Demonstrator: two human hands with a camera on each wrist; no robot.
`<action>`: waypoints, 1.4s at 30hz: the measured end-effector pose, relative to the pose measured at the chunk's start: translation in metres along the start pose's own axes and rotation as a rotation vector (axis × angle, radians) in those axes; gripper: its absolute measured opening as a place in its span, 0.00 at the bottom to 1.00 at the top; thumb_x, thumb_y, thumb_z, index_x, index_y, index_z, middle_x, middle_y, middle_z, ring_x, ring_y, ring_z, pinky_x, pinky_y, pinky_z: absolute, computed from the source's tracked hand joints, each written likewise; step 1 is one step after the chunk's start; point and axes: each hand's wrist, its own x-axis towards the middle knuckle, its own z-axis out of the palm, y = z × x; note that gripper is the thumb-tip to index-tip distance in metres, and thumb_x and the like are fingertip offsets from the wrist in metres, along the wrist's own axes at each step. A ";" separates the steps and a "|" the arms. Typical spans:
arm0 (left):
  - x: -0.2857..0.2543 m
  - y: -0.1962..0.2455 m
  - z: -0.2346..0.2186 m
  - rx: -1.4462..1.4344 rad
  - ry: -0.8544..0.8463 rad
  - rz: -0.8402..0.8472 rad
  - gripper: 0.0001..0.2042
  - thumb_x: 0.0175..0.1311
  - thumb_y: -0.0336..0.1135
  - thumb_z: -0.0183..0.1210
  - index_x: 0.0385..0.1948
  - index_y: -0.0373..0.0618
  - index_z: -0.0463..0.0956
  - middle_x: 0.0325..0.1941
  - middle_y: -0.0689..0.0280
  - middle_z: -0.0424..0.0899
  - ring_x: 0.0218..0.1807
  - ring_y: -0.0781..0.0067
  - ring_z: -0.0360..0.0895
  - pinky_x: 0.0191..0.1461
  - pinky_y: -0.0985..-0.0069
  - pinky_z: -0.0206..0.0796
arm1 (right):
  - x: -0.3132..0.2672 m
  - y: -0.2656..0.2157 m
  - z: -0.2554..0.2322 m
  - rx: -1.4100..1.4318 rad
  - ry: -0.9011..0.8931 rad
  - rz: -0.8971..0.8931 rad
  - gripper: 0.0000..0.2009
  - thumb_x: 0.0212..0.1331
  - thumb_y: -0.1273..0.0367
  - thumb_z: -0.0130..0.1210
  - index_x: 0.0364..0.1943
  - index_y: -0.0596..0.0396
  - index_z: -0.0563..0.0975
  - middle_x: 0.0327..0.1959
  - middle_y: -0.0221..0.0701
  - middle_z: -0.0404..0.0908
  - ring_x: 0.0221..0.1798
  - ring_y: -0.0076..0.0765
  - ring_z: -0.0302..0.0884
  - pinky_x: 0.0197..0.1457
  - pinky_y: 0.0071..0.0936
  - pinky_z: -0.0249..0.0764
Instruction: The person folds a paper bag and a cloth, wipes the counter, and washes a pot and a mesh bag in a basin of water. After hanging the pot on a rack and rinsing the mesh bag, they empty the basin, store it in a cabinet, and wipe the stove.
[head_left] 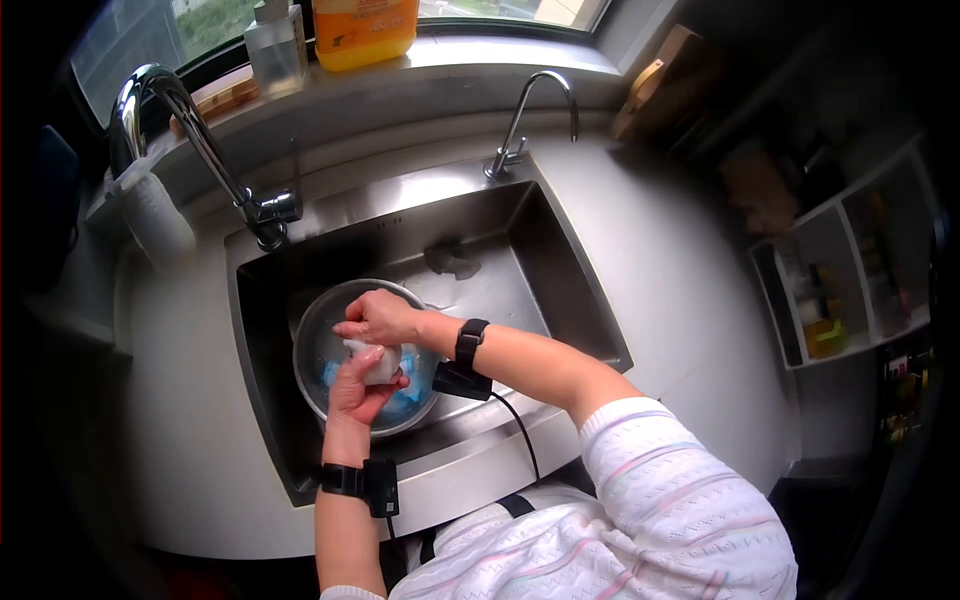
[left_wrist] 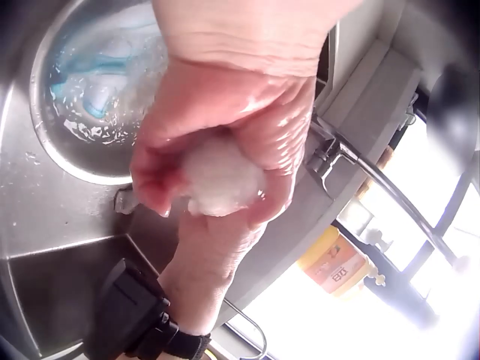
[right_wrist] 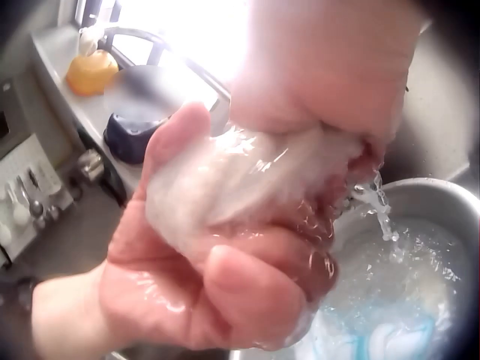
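A wet, bunched white cloth (right_wrist: pixel 225 180) is squeezed between both hands over a round metal basin (head_left: pixel 300 345). My left hand (head_left: pixel 362 388) grips it from below, fingers curled around it and thumb up along its side. At the cloth's upper end, my right hand (head_left: pixel 388 318) curls its fingers over it; in the right wrist view this hand covers part of the cloth. Water (right_wrist: pixel 382 214) runs from the hands toward the basin. Blue and white soft pieces (head_left: pixel 405 395) lie in the basin's water, partly hidden by the hands.
The basin stands in the left part of a steel sink (head_left: pixel 500 290). A grey crumpled item (head_left: pixel 452 261) lies on the sink floor behind it. A large faucet (head_left: pixel 200 130) rises at the left, a thin one (head_left: pixel 520 120) at the back. Bottles (head_left: pixel 365 35) line the windowsill.
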 end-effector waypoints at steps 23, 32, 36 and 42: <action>-0.035 0.037 0.007 0.447 -0.548 -0.322 0.05 0.41 0.26 0.59 0.21 0.43 0.73 0.13 0.67 0.67 0.13 0.76 0.63 0.15 0.78 0.54 | -0.087 -0.057 0.001 -0.799 0.086 -0.637 0.16 0.47 0.66 0.55 0.43 0.51 0.71 0.40 0.32 0.74 0.43 0.36 0.74 0.39 0.27 0.73; -0.038 0.032 0.003 1.074 -0.128 -0.248 0.05 0.36 0.23 0.56 0.18 0.42 0.71 0.11 0.70 0.65 0.13 0.78 0.62 0.13 0.78 0.49 | -0.069 -0.033 0.045 -0.804 0.044 -0.303 0.07 0.48 0.68 0.52 0.31 0.55 0.74 0.27 0.37 0.80 0.32 0.44 0.80 0.34 0.35 0.75; -0.038 0.024 -0.009 1.739 0.040 -0.082 0.11 0.34 0.31 0.60 0.22 0.35 0.77 0.19 0.58 0.78 0.21 0.68 0.75 0.23 0.69 0.64 | -0.065 -0.018 0.075 -0.646 0.020 -0.135 0.09 0.47 0.67 0.53 0.31 0.54 0.76 0.28 0.41 0.80 0.34 0.50 0.78 0.37 0.40 0.74; -0.030 0.011 -0.027 2.239 0.121 0.097 0.12 0.38 0.35 0.60 0.27 0.42 0.81 0.32 0.51 0.81 0.38 0.51 0.78 0.42 0.64 0.71 | -0.063 -0.007 0.091 -0.446 0.024 0.010 0.09 0.44 0.68 0.55 0.30 0.55 0.78 0.30 0.45 0.80 0.38 0.53 0.77 0.41 0.40 0.73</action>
